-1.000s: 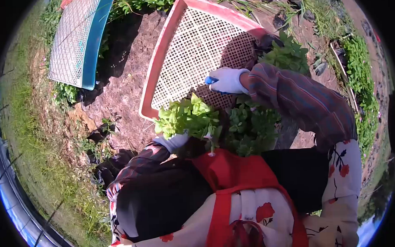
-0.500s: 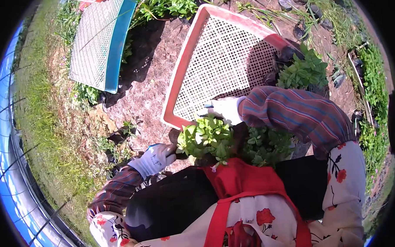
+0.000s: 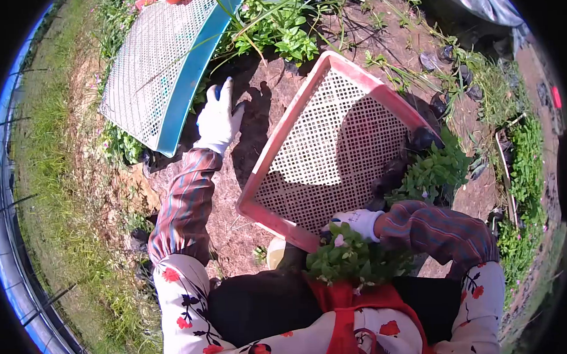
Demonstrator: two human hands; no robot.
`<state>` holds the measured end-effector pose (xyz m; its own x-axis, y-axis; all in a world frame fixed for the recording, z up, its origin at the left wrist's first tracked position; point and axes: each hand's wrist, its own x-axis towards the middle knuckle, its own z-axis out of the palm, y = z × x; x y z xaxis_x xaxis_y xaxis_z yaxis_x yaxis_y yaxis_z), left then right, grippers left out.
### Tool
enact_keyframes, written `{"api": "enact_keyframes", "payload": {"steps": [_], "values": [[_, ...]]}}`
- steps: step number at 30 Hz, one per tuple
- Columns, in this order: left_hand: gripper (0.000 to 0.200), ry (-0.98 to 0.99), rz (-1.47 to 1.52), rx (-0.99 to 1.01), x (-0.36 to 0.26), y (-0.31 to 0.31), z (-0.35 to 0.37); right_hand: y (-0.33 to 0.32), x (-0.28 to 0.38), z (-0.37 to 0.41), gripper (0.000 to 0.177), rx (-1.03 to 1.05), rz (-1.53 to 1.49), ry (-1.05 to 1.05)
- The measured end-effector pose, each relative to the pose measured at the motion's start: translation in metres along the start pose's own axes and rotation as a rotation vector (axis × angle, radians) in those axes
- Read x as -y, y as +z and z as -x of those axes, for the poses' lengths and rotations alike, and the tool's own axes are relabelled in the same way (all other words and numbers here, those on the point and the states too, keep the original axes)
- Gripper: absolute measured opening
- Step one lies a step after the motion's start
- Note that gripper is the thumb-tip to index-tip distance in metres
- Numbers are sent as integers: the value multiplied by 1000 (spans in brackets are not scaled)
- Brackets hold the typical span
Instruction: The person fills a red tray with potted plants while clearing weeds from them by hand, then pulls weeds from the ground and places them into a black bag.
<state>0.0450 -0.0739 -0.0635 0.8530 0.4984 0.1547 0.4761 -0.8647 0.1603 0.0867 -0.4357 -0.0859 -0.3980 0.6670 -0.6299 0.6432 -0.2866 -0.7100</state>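
My left hand (image 3: 218, 120), in a white glove with blue showing at the fingers, is stretched out over bare soil beside the teal crate (image 3: 175, 112). Its fingers are spread and hold nothing. At the near corner of the pink-rimmed crate (image 3: 275, 130) is my right hand (image 3: 358, 223), also gloved, with fingers curled. Leaves partly cover those fingers, so what they grip is hidden. Just below it, a leafy green plant (image 3: 339, 259) with a pale pink flower stands in front of my red apron (image 3: 343, 328).
Leafy plants (image 3: 436, 171) and dark pots (image 3: 424, 139) sit along the crate's right side. More greenery (image 3: 285, 36) grows behind it. Grass (image 3: 53, 185) and a curved pipe (image 3: 11, 249) run along the left. Grey sheeting (image 3: 483, 4) lies at the upper right.
My left hand has left the light green plant and reached forward to the teal crate, opening. My right hand appears nearer my lap. The view has shifted.
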Motion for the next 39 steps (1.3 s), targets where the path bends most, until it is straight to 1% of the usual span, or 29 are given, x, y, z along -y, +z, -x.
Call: {"api": "enact_keyframes", "payload": {"steps": [1,3,4,5,7,9,11,13,15,16,17,18,19,21,22,23,25,27,28,29,31,32,33,35,36,37,38,39], "values": [[62,-3,-57,-8,-10,3,-16,-1,5,2,48,-18,27,27],[69,-53,-106,114,-7,21,-37,-7,11,8,47,-31,16,46],[56,-27,-141,128,5,35,-38,-6,11,10,46,-60,23,39],[39,-30,-241,234,18,50,-45,-3,11,11,45,-92,27,22],[26,-98,-160,225,41,71,-38,-3,11,11,43,-104,17,3],[22,185,-244,272,30,34,-7,2,5,8,42,-69,23,18],[23,216,-252,651,18,-11,33,-1,8,8,42,-76,28,-17],[27,224,-433,1059,40,-20,88,-8,13,13,41,-14,53,18],[33,203,-529,1424,38,-46,94,-11,14,18,41,-13,57,25],[40,202,-323,1207,52,-47,97,-10,12,20,40,-36,53,-8],[44,147,-170,1048,41,-50,82,-9,11,21,40,-55,49,-42],[45,176,-32,762,27,-48,68,-8,11,21,40,-44,56,-40],[44,213,-11,574,6,-43,48,-7,10,19,41,-28,27,-42],[45,273,72,278,-25,-9,2,-9,9,17,42,-28,10,-31],[47,309,130,218,-37,13,-23,-10,10,17,43,-11,35,-11],[50,308,142,234,-54,26,-48,-9,11,17,44,3,58,13],[54,298,238,143,-71,68,-83,-1,7,14,44,-27,50,53],[50,227,248,137,-77,96,-96,7,5,14,42,-102,51,14],[46,184,293,145,-78,101,-99,-3,14,20,40,-78,88,51],[40,210,344,104,-72,110,-99,-6,17,25,40,-82,76,56],[37,-17,380,208,-73,77,-81,-9,20,25,41,-57,72,62],[31,8,309,148,-63,75,-74,-8,18,25,41,-47,91,62],[25,78,711,-47,-53,69,-62,-8,17,24,41,-54,96,50],[22,-27,774,-92,-47,28,-32,-6,13,21,45,-38,44,29],[22,-77,812,-57,-32,21,-14,1,5,20,50,-63,57,18],[23,-129,850,-24,-18,16,4,-1,4,22,50,-61,65,-2],[20,-207,977,-16,-23,-3,25,-6,3,25,51,-117,24,-17],[17,-232,1027,44,-26,-19,46,-9,2,26,53,-168,-26,-29]]}}
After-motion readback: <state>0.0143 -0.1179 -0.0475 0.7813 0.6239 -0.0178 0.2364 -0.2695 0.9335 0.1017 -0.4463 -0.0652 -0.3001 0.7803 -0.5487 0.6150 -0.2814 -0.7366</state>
